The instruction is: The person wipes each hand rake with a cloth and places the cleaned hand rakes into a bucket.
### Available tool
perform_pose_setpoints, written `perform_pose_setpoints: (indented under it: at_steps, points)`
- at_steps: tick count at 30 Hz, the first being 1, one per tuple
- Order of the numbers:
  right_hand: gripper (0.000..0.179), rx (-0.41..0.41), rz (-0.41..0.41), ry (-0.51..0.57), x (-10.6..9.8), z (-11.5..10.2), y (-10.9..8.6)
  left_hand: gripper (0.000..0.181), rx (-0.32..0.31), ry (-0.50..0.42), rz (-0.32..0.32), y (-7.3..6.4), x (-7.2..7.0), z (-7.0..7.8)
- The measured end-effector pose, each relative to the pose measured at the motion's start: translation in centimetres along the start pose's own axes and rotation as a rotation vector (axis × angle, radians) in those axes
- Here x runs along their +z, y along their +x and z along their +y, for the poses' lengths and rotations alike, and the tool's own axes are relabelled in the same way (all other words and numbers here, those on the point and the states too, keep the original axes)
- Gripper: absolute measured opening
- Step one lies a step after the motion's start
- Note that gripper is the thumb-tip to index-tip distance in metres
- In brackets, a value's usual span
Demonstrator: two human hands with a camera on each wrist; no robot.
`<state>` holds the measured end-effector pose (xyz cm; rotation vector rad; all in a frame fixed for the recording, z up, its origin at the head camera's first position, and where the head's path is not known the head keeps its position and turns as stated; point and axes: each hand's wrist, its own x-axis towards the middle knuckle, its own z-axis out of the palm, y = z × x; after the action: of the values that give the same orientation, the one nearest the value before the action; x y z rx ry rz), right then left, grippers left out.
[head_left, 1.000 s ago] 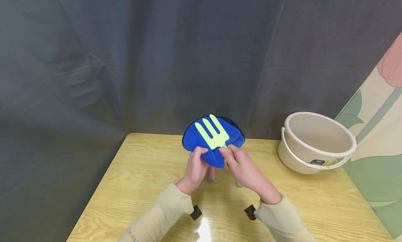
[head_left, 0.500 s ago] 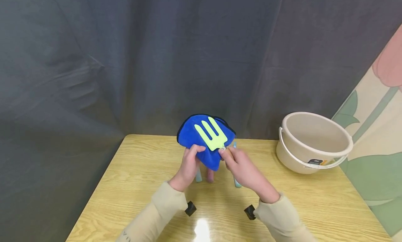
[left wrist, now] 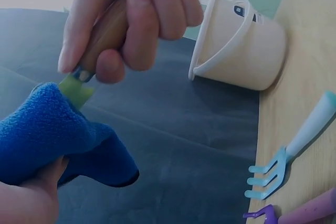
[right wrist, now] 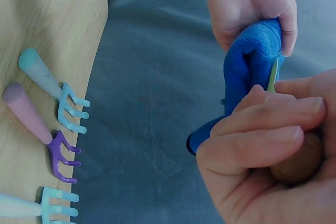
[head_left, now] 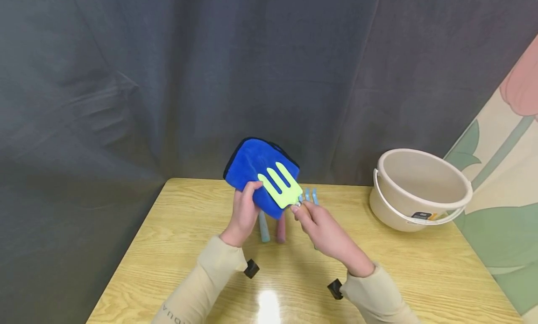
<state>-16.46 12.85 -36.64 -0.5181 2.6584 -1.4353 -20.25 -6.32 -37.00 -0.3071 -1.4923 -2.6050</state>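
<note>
In the head view my left hand (head_left: 243, 214) pinches a blue cloth (head_left: 250, 163) with dark edging, thumb on its upper face. My right hand (head_left: 328, 230) grips a yellow-green hand fork (head_left: 289, 195) by its wooden handle (left wrist: 109, 30). The fork's flat three-tined head lies over the right side of the cloth, tines pointing up and left. From the right wrist, the cloth looks folded beside the fork's edge, with the left hand (right wrist: 254, 3) around it. The palm side of the left fingers is hidden behind the cloth in the head view.
On the wooden table (head_left: 168, 249) lie a purple hand rake (right wrist: 55, 156) with a pink handle and two light-blue rakes, one (right wrist: 68, 109) beyond it and one (right wrist: 50, 208) nearer. A beige bucket (head_left: 388, 202) stands at the right. A dark curtain (head_left: 252, 81) hangs behind.
My left hand and the cloth have moved left and up relative to the fork. The right hand stays nearly in place, still holding the handle. More of the rakes below shows.
</note>
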Motion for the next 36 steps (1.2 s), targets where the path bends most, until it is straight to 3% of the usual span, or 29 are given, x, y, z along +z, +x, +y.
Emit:
perform_pose_setpoints:
  at_steps: [7,13,20,27,32,36]
  points:
    - [0.035,0.036,0.037,0.014,-0.9,0.7,-0.4,0.04,0.077,0.169,0.146,1.0,-0.6,0.7]
    - [0.032,0.104,0.115,0.087,-2.7,1.1,-0.8,0.03,0.094,0.142,0.216,1.6,-1.3,1.4]
    - [0.027,0.099,0.214,0.078,-5.2,1.0,-1.1,0.022,0.099,0.16,0.21,1.7,-1.8,1.6]
    - [0.024,0.053,0.309,0.036,-8.0,1.3,-1.7,0.033,0.076,0.202,0.198,1.6,-2.5,1.6]
    - [0.023,0.02,0.406,-0.07,-10.2,1.6,-2.0,0.038,0.062,0.205,0.183,1.5,-2.8,1.5]
    - [0.028,0.05,0.454,-0.15,-11.9,1.7,-2.4,0.038,0.066,0.228,0.177,1.5,-3.0,1.6]
